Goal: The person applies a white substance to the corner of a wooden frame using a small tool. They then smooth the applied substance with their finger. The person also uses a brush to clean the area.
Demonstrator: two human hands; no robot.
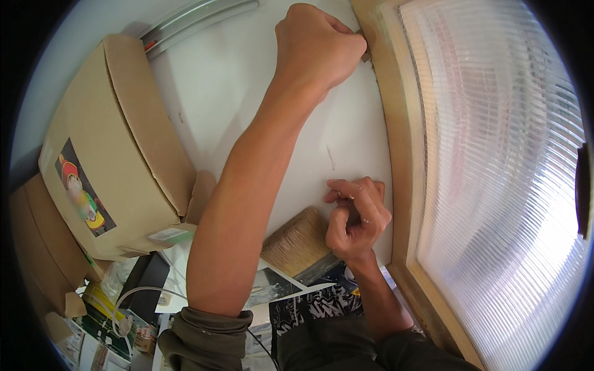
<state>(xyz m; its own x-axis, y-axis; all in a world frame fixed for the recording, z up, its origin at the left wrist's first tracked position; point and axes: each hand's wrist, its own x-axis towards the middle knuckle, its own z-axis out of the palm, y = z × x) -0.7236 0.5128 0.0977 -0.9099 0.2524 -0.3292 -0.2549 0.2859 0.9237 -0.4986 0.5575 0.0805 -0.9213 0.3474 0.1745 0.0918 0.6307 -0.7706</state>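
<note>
Left hand (318,46) fisted, pressing a small tool (365,54), probably a scraper, against the wooden window frame (402,142) at the white wall's (247,80) edge. Right hand (356,216) curled, pinching something too small to identify, brush (297,244) just beside it. Step looks like working the frame joint; next move needs steady pressure along the frame edge.

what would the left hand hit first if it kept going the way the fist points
The left hand points toward the wooden window frame, pressing a small tool at the frame's inner edge. Going straight on, it would likely meet that frame at once; depth is hard to judge, but no gap shows.
</note>
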